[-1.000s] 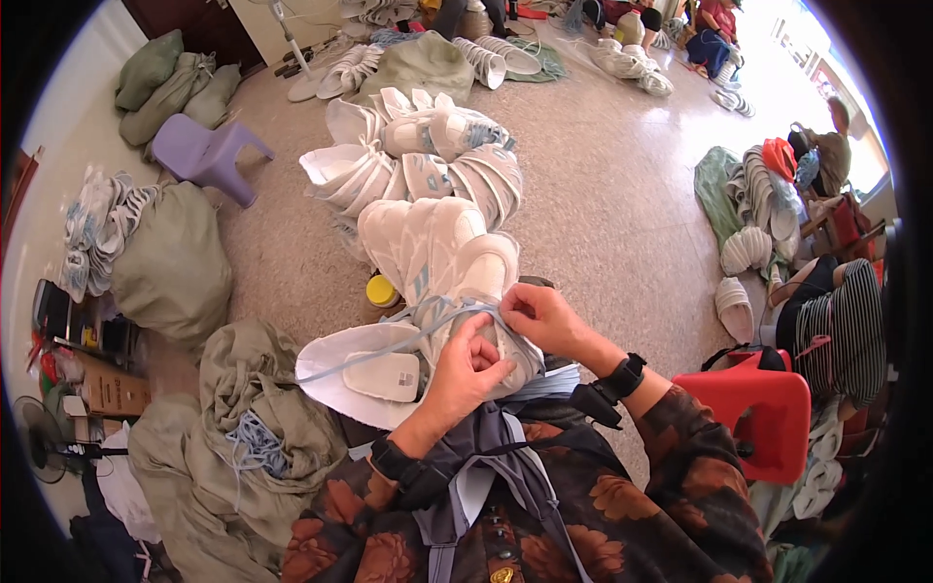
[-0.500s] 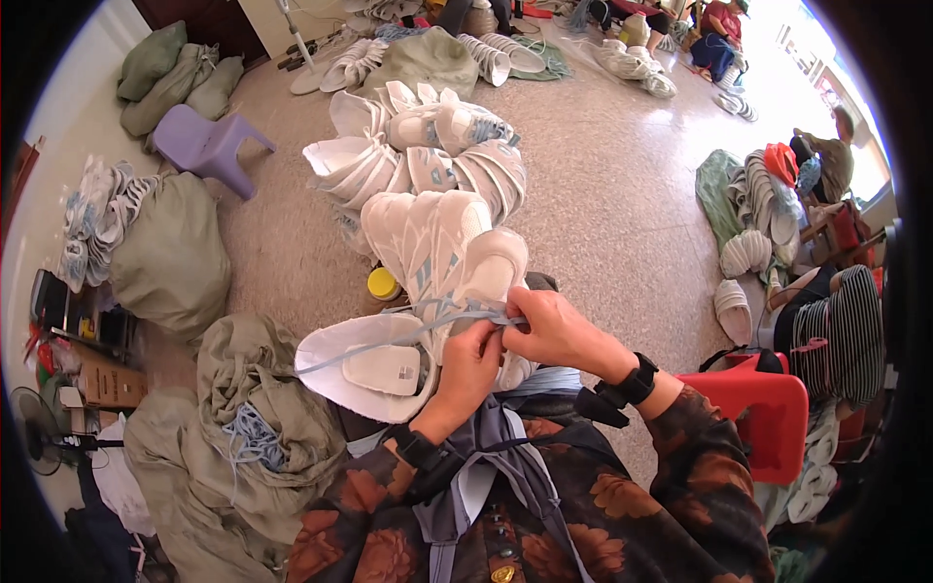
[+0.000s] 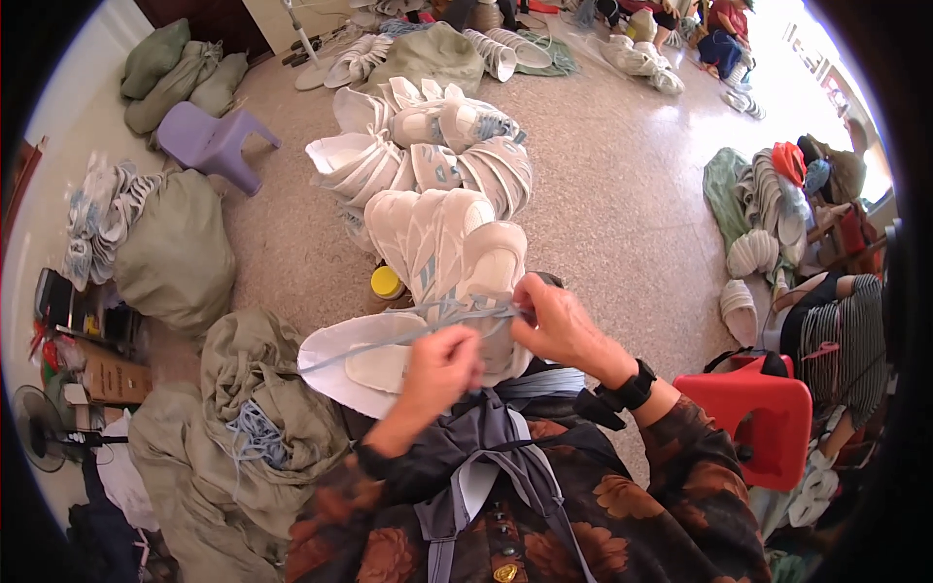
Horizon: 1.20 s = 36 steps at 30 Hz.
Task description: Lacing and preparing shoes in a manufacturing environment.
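While the floor (image 3: 622,223) carries a heap of white shoe uppers (image 3: 428,165) ahead of the person, one white shoe upper (image 3: 389,355) rests on the lap, toe toward the left. Judged step: lacing. A pale blue lace (image 3: 457,313) runs taut across it. The right hand (image 3: 559,325) pinches the lace end; the left hand (image 3: 442,369) is closed around the lace lower down. The next move likely calls for feeding the tip through an eyelet, keeping tension.

Matt white mesh shoe upper (image 3: 457,253) (centre frame) and flat woven lace (image 3: 428,325) are seen; speckled polished floor (image 3: 622,194).
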{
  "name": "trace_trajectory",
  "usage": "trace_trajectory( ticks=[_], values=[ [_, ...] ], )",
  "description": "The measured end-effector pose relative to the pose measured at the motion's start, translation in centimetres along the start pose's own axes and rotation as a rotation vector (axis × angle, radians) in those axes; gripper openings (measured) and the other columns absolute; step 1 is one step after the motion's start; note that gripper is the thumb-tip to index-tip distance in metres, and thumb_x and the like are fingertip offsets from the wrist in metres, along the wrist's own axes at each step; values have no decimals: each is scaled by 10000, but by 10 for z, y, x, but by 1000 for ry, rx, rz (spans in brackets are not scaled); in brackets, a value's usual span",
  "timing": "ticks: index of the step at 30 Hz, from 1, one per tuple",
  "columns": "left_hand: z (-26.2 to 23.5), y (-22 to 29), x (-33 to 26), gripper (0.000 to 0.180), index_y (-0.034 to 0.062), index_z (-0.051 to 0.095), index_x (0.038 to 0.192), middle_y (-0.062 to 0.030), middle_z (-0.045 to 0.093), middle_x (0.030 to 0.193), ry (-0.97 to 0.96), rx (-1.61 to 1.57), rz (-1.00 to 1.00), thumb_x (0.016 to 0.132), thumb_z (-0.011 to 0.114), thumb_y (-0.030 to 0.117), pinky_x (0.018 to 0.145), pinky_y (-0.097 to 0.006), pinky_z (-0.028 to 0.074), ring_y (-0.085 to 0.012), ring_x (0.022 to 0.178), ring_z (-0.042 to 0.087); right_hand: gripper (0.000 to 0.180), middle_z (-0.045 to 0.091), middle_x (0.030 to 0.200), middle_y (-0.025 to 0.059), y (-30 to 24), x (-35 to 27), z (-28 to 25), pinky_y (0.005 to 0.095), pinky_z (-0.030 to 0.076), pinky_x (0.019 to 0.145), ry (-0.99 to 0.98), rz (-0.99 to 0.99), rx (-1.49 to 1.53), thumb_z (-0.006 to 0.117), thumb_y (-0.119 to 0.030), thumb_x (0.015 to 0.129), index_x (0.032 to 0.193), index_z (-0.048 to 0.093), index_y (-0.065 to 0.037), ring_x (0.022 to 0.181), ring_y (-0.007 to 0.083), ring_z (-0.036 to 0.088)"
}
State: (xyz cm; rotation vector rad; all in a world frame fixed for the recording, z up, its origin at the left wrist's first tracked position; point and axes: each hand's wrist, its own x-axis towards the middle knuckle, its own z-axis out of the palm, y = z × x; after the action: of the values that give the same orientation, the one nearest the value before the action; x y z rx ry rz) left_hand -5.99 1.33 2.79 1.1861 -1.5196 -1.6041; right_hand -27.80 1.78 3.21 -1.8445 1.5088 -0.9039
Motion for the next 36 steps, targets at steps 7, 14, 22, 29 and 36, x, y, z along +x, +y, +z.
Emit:
trace_trajectory(
  ticks=[7,14,22,29,36],
  values=[
    [-190,26,-84,148,15,614,962,-43,568,745,134,-938,247,963,564,154,706,-343,552,-168,701,602,225,611,828,175,5,11,-1,424,496,673,-10,-3,24,629,-89,788,961,512,-4,752,364,613],
    [-91,17,-59,184,24,641,1011,-88,616,932,212,546,245,836,697,29,743,-334,512,-207,823,622,124,590,920,145,-2,3,5,412,479,810,234,-269,-132,666,-62,817,897,589,-8,777,345,606],
    [-5,6,11,250,40,641,967,-106,597,936,139,727,680,754,770,64,770,-405,461,-320,885,579,104,637,758,31,2,-25,4,273,481,580,-182,465,738,647,-95,931,915,619,5,657,92,596],
    [3,-1,31,222,75,613,916,-78,554,886,129,956,724,759,758,135,816,-407,411,-285,885,556,85,588,735,-16,-3,-24,3,198,451,552,-106,326,425,643,-100,951,922,613,-26,622,39,545],
    [3,4,30,231,76,618,948,-80,546,897,96,987,735,767,747,141,863,-411,406,-279,902,555,188,597,683,-2,16,-26,2,223,408,535,-155,388,569,690,-168,929,905,646,13,601,38,501]
  ],
)
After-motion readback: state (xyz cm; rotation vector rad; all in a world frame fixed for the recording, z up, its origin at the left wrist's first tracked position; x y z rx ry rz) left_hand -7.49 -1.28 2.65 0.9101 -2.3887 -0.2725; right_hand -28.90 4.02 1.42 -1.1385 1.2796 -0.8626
